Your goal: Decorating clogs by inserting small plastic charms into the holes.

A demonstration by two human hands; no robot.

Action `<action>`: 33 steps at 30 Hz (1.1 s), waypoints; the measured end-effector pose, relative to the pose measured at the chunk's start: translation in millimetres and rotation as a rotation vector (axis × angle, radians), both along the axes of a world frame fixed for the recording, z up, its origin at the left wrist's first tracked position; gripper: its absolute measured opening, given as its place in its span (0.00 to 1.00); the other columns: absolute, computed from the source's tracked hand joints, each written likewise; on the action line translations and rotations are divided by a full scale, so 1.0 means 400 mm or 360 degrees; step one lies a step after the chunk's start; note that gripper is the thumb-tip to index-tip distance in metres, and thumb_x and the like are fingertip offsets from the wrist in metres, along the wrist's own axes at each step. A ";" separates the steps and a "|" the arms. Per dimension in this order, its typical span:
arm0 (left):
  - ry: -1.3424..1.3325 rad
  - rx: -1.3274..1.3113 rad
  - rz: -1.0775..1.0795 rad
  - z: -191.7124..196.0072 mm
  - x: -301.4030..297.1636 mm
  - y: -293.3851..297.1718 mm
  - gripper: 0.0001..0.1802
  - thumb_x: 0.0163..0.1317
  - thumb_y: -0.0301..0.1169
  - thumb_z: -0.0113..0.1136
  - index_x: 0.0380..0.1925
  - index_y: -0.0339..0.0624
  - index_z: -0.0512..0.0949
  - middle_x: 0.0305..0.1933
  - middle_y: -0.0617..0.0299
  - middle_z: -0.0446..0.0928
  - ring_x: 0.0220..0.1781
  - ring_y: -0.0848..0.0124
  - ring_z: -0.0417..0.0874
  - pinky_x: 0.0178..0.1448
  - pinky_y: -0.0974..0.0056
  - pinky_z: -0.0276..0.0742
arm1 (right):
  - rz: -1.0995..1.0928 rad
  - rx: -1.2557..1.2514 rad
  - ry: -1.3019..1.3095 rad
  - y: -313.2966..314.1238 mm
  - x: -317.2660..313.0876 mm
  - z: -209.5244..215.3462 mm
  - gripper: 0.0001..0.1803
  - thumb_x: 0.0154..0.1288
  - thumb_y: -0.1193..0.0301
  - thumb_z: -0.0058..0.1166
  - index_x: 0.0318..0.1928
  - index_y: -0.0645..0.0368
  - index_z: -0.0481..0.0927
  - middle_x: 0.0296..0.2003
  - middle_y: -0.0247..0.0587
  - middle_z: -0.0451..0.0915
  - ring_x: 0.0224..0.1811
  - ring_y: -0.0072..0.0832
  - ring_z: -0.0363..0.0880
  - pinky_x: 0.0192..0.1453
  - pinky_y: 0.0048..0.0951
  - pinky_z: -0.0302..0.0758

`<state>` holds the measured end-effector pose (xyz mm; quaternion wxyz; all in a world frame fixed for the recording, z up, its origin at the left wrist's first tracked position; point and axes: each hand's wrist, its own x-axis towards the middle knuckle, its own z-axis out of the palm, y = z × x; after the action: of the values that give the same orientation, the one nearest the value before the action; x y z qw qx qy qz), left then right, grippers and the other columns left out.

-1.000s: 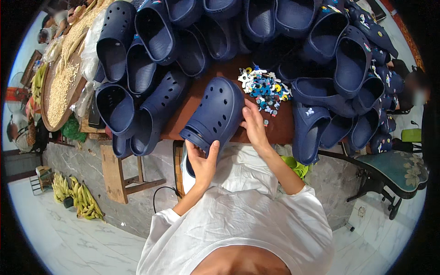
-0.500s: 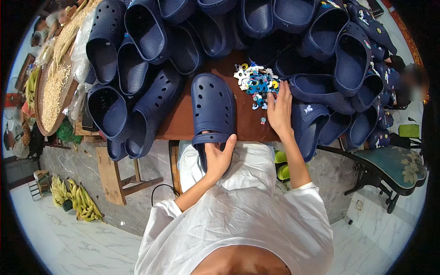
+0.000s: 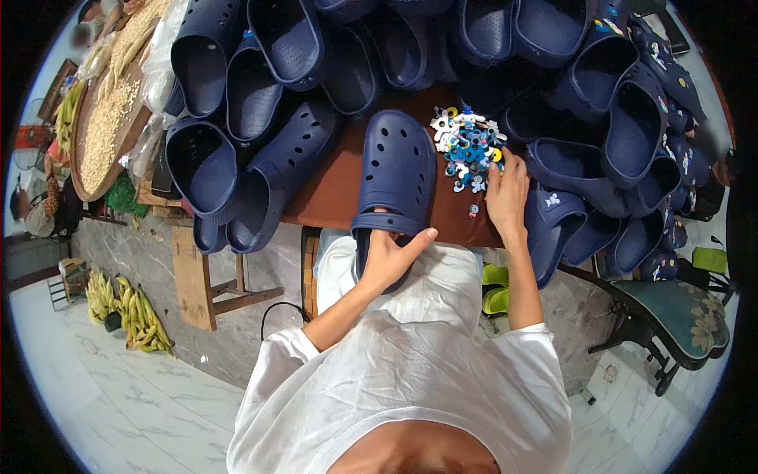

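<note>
A navy clog (image 3: 395, 162) with round holes lies toe-away over the near edge of the brown table (image 3: 324, 189). My left hand (image 3: 391, 257) grips it at the heel opening, fingers inside and thumb on the outer side. Right of the clog is a pile of small colourful shoe charms (image 3: 470, 146), mostly blue, white and yellow. My right hand (image 3: 508, 189) rests at the pile's right side, fingers apart and touching its edge; I see nothing held in it. One loose charm (image 3: 474, 211) lies nearer to me. Another navy clog (image 3: 557, 225), with a white charm on it, sits just right of that hand.
Many navy clogs (image 3: 284, 47) crowd the table's back and both sides. A round tray of pale kernels (image 3: 99, 150) stands at far left, above a wooden stool (image 3: 193, 276). Bananas (image 3: 142, 316) lie on the floor. A dark green chair (image 3: 679, 316) is at right.
The whole view has shifted, moving the scene a little rightward and upward. My right hand's fingers have bent slightly at the charm pile. My left hand still holds the clog.
</note>
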<state>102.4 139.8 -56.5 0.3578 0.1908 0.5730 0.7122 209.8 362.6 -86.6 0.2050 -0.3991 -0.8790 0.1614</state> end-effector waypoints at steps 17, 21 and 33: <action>-0.0826 -0.0069 0.0178 -0.133 -0.063 0.008 0.22 0.72 0.27 0.55 0.64 0.37 0.69 0.64 0.54 0.74 0.63 0.62 0.76 0.69 0.56 0.72 | -0.0023 0.0225 0.0314 -0.027 0.052 0.003 0.14 0.63 0.82 0.57 0.49 0.59 0.83 0.49 0.44 0.81 0.53 0.43 0.79 0.58 0.39 0.74; -0.1223 0.0042 0.0396 -0.065 -0.077 0.079 0.25 0.78 0.36 0.48 0.70 0.39 0.65 0.69 0.53 0.71 0.67 0.58 0.74 0.72 0.54 0.70 | 0.0076 0.0300 0.0418 -0.045 0.038 0.026 0.13 0.65 0.81 0.56 0.49 0.59 0.83 0.49 0.43 0.82 0.53 0.42 0.80 0.58 0.39 0.74; -0.0247 -0.0032 -0.0004 -0.252 -0.134 0.126 0.26 0.80 0.39 0.41 0.73 0.39 0.60 0.75 0.53 0.64 0.73 0.59 0.67 0.78 0.54 0.63 | 0.0479 -0.0789 0.0673 -0.067 -0.168 0.104 0.12 0.69 0.77 0.59 0.51 0.63 0.82 0.45 0.39 0.78 0.43 0.26 0.81 0.48 0.23 0.77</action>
<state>49.0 190.4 -157.3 0.4039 0.1320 0.5505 0.7186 142.6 335.7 -45.1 0.2533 -0.2605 -0.8002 0.4772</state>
